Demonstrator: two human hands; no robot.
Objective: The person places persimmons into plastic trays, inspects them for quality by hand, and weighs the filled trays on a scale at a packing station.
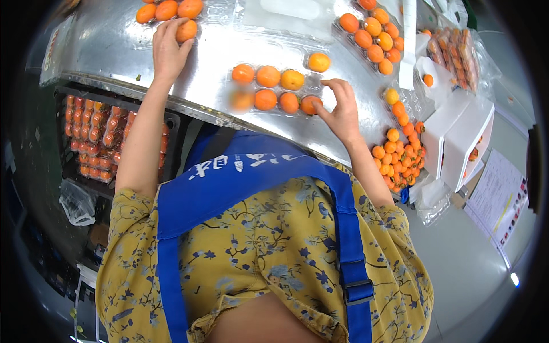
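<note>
My left hand (168, 53) has its fingers and thumb around an orange persimmon (187, 31) at the upper left. Just beyond it, several more persimmons (166, 10) sit in a clear plastic tray. In front of me lies another clear plastic tray (314, 84) with two rows of persimmons (268, 76); the right-end cell of its far row holds no fruit. My right hand (343, 109) is at that tray's right end, fingers apart, its thumb touching the last near-row persimmon (309, 105). A single persimmon (319, 62) rests just past the far row.
Loose persimmons (399, 160) are heaped at the right beside white foam boxes (454, 133). A filled tray (373, 38) lies at the far right, near a white strip (408, 47). Below the metal table's edge (116, 88), a black crate (64, 128) holds packed fruit.
</note>
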